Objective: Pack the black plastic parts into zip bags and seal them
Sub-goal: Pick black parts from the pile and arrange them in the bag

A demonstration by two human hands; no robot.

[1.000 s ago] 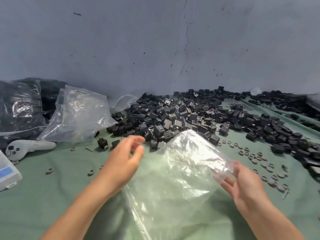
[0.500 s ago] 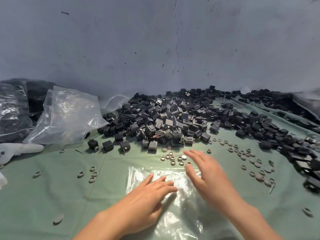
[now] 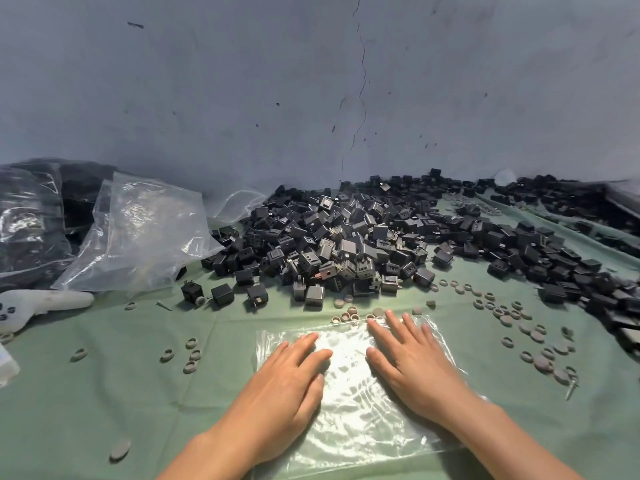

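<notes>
The clear plastic zip bag (image 3: pixel 349 403) lies flat near the front edge of the green cloth (image 3: pixel 104 393). The left hand (image 3: pixel 280 393) and the right hand (image 3: pixel 415 372) press down on it with straight fingers, gripping nothing. The pile of small black plastic box parts (image 3: pixel 346 244) sits toward the back edge. Little grey round rings (image 3: pixel 498 311) lie scattered between.
</notes>
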